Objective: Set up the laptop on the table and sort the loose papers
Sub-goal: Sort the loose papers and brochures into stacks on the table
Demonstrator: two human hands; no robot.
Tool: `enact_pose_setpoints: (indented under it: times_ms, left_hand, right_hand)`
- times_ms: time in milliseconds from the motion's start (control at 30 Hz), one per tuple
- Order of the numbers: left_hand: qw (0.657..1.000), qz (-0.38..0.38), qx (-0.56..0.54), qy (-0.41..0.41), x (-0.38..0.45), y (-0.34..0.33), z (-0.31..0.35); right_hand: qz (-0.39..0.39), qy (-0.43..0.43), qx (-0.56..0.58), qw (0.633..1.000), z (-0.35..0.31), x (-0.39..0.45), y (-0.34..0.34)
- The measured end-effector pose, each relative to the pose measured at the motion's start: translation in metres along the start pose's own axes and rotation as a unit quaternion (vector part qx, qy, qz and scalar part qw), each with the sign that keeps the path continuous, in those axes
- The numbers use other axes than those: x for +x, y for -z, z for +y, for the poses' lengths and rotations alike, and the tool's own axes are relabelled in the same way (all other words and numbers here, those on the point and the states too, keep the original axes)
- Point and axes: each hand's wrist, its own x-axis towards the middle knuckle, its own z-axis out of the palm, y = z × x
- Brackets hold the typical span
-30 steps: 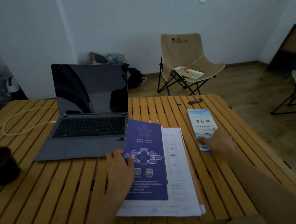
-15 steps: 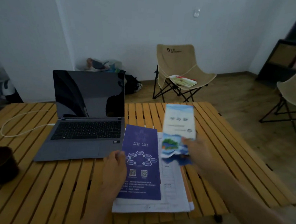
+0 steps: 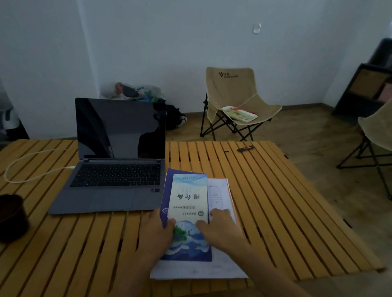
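Tabletop (image 3: 279, 199) – pale leaflet (image 3: 188, 200) between both hands

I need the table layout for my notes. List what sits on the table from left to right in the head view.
dark cup → white cable → laptop → paper stack with the light blue leaflet on top, under both hands → small dark object near the far edge.
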Motion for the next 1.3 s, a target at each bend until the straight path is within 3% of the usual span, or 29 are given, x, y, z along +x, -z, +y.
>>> enact_pose_setpoints:
  times_ms: [67, 167, 300, 533, 833, 1033, 1300]
  left_hand:
    - [1.000, 0.008, -0.005, 0.013, 0.004, -0.008, -0.007]
    - [0.999, 0.032, -0.018, 0.031, 0.007, -0.013, -0.006]
    - [0.993, -0.028, -0.065, 0.090, 0.015, -0.007, 0.005]
    - [0.987, -0.083, -0.005, 0.137, 0.017, 0.000, 0.036]
    - [0.937, -0.136, -0.185, 0.262, 0.035, 0.000, 0.041]
    - [0.945, -0.121, -0.161, 0.259, 0.039, -0.007, 0.041]
    - [0.928, -0.147, -0.252, 0.233, 0.028, 0.001, 0.031]
  right_hand:
    - [0.049, -0.024, -0.047, 0.997, 0.012, 0.006, 0.011]
    - [0.062, -0.072, 0.086, 0.992, 0.017, 0.014, 0.027]
    - [0.058, -0.130, 0.184, 0.972, 0.014, 0.024, 0.035]
    - [0.062, -0.161, 0.137, 0.975, 0.012, 0.028, 0.038]
    - [0.014, -0.172, 0.143, 0.975, 0.025, 0.035, 0.050]
    - [0.025, -0.147, 0.100, 0.984, 0.037, 0.036, 0.043]
    - [0.050, -0.122, 0.085, 0.988, 0.049, 0.031, 0.037]
